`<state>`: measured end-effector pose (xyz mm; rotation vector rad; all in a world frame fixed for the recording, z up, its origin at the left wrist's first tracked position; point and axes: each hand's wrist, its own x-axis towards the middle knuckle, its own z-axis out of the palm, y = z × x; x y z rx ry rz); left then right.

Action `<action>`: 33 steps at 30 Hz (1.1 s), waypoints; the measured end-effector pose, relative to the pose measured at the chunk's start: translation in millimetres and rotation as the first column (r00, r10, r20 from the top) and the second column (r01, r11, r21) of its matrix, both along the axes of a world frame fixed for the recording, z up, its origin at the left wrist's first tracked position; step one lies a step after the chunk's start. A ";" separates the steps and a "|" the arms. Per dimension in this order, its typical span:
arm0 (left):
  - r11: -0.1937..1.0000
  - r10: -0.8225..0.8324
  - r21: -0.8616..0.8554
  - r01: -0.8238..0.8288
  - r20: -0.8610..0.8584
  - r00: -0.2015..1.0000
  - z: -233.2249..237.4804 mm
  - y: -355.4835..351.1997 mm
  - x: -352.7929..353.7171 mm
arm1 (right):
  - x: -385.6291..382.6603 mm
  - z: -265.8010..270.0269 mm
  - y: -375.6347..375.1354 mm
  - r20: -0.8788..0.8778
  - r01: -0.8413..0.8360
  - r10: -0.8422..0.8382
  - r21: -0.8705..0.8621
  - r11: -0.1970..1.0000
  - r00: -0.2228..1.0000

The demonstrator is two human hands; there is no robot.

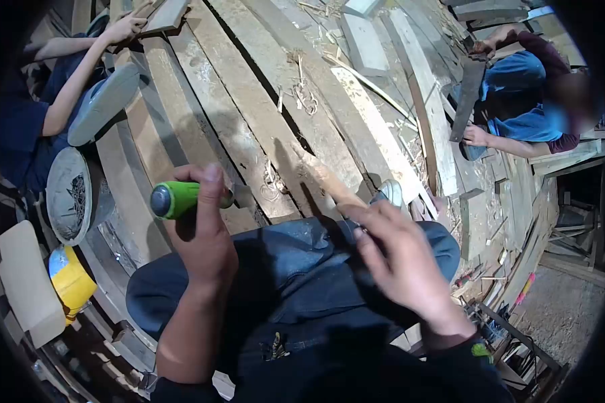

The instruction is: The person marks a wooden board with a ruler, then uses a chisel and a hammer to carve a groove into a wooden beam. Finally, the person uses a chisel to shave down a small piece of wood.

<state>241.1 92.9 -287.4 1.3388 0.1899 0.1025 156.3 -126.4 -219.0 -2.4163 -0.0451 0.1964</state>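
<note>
Upright before my lap, my left hand (205, 228) is closed around the handle of a green chisel (181, 199) with a dark grey end cap. Its greyish blade points away to the right and is partly hidden by my fingers. My right hand (403, 252) grips the near end of a carved wooden stick (326, 176), which tapers toward its far tip. That tip points up and left over the planks (235, 127). The stick and the chisel are apart. My right fingers cover the stick's near end.
Wood shavings (306, 101) lie on the boards. At left stand a bucket of nails (70, 195) and a yellow container (72, 279). One person's hand (124, 28) rests by a board at upper left; another person at right holds a saw (468, 97).
</note>
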 end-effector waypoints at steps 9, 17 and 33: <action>0.930 0.156 -0.329 -0.164 -0.049 0.986 9.1 15.4 12.1 | 118.1 -60.6 -14.2 0.003 -0.148 0.157 0.358 0.922 0.988; 0.956 0.216 -0.202 -0.212 -0.001 0.976 9.3 12.4 15.6 | 154.2 -147.0 35.0 -0.008 -0.579 0.579 -0.007 0.815 0.815; 0.977 0.099 -0.182 -0.111 -0.074 0.992 6.9 4.5 5.1 | 184.2 -198.5 35.3 -0.234 -0.740 0.702 -0.187 0.646 0.673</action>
